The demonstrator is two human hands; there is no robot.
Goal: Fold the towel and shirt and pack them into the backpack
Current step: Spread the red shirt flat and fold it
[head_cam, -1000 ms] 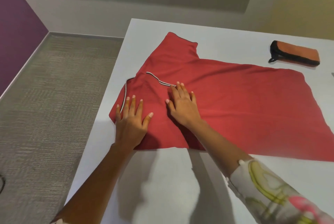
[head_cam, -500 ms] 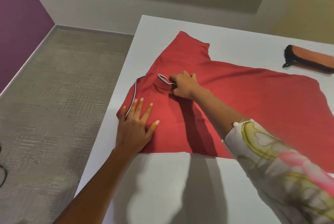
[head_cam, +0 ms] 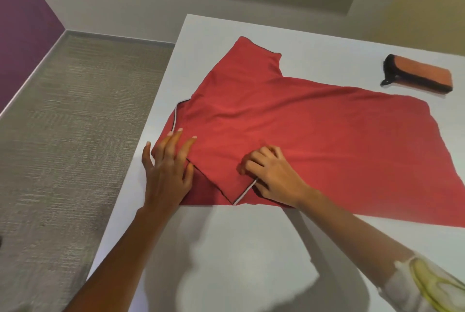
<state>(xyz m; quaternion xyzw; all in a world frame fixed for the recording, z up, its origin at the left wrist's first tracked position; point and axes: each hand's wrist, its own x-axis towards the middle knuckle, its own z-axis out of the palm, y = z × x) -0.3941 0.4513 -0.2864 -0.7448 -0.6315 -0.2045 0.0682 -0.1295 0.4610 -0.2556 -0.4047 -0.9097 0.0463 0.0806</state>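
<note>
shirt [head_cam: 314, 130] cut off at right edge; left hand [head_cam: 168, 173] lies flat on it, right hand [head_cam: 274, 175] pinches its folded corner.

The white-trimmed collar [head_cam: 245, 192] of the red shirt [head_cam: 314, 130] has been drawn nearer by the right hand [head_cam: 274, 178], folding a flap over.

Soft overhead light, broad table [head_cam: 251, 248] shadows, wide-angle edge warp

One red shirt [head_cam: 314, 135], one folded orange towel [head_cam: 419, 76], one white table [head_cam: 251, 248], and two hands: left hand [head_cam: 168, 173], right hand [head_cam: 274, 175].
</note>
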